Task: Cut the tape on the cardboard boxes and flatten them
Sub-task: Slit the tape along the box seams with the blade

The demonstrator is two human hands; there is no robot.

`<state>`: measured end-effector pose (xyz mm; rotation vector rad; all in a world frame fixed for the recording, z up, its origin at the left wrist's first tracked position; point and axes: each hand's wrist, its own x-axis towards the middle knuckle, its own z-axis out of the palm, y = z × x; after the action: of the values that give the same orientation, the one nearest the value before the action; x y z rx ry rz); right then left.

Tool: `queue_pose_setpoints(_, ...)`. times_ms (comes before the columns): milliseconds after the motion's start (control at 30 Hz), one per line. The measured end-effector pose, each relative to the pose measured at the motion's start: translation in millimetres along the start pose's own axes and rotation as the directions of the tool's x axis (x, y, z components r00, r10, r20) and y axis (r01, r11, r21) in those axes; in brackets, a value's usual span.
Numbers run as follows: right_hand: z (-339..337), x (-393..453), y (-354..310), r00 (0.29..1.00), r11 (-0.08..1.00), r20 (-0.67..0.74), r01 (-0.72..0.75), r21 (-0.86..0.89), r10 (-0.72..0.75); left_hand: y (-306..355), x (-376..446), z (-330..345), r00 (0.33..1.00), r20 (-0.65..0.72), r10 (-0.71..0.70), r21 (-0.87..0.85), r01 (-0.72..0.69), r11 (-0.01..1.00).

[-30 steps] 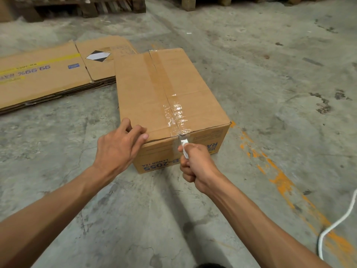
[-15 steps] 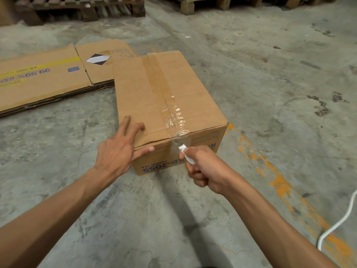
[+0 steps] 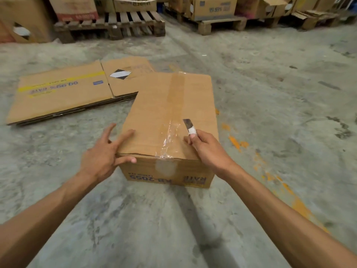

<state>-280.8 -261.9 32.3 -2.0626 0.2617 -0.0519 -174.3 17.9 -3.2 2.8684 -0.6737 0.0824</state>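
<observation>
A closed cardboard box stands on the concrete floor in front of me, with a strip of tape running down the middle of its top and over the near edge. My left hand rests on the box's near left corner, fingers spread on the top and thumb on the front face. My right hand is over the near right part of the top and grips a small knife. Its blade points away from me, just right of the tape.
Flattened cardboard boxes lie on the floor to the far left, touching the box's back corner. Wooden pallets with more cartons line the far side. Orange paint marks run along the floor at the right.
My right hand has lifted the knife from the tape on the front face to above the top. My left hand slid to the near left corner. My view has tilted up.
</observation>
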Motion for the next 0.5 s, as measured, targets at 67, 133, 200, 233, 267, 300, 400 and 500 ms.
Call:
queue_pose_setpoints(67,14,-23,-13,0.996,0.969,0.029,-0.094,0.227,0.09,-17,-1,7,0.941,0.011,-0.339,-0.258,0.33,0.908)
queue_pose_setpoints(133,32,-45,-26,0.985,0.924,0.138,-0.149,0.352,0.106,-28,-7,13,0.772,0.174,-0.611,-0.634,0.562,0.53)
queue_pose_setpoints(200,48,-63,-42,0.962,0.881,0.264,-0.179,0.437,0.065,-16,-14,19,0.719,0.389,-0.577,-0.814,0.561,0.151)
queue_pose_setpoints(233,52,-65,-48,0.954,0.875,0.298,-0.18,0.449,0.043,-4,-16,18,0.74,0.444,-0.505,-0.842,0.538,0.049)
queue_pose_setpoints(267,51,-61,-54,0.951,0.88,0.308,-0.172,0.442,0.031,7,-15,18,0.759,0.471,-0.449,-0.85,0.527,-0.001)
queue_pose_setpoints(300,49,-52,-56,0.96,0.908,0.28,-0.129,0.399,0.013,17,-12,17,0.768,0.493,-0.409,-0.844,0.536,-0.012)
queue_pose_setpoints(400,31,-22,-47,0.988,0.984,0.13,0.063,0.166,-0.085,39,-7,18,0.741,0.481,-0.47,-0.834,0.552,0.017)
queue_pose_setpoints(500,13,-10,-20,0.995,0.995,-0.068,0.075,0.067,-0.071,57,-20,30,0.748,0.422,-0.512,-0.868,0.496,0.011)
